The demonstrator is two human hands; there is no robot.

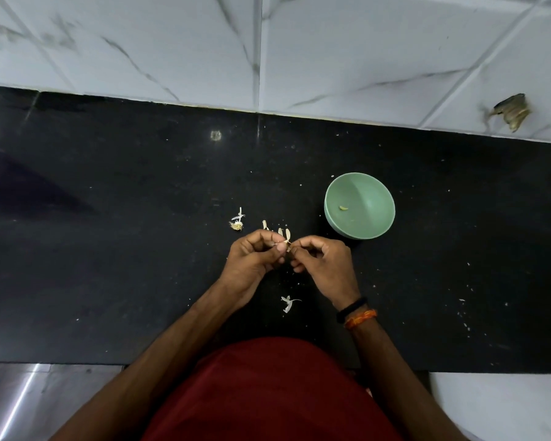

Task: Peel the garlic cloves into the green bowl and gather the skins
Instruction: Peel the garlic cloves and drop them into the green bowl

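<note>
Head view shows your left hand (254, 259) and right hand (322, 262) pinching one small garlic clove (287, 245) between the fingertips, above the black counter (109, 249), near the green bowl (359, 205). Expect it to be light, firm and slick once bared, with papery, brittle skin that tears. Hold its ends and peel from the tip. Loose skins (288, 303) lie nearby.

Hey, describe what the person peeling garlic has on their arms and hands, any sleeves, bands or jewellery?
Both forearms are bare, with no sleeves showing. The right wrist carries a black band and beside it an orange thread bracelet. The left hand and right hand show no rings or gloves. The person wears a dark red garment.
</note>
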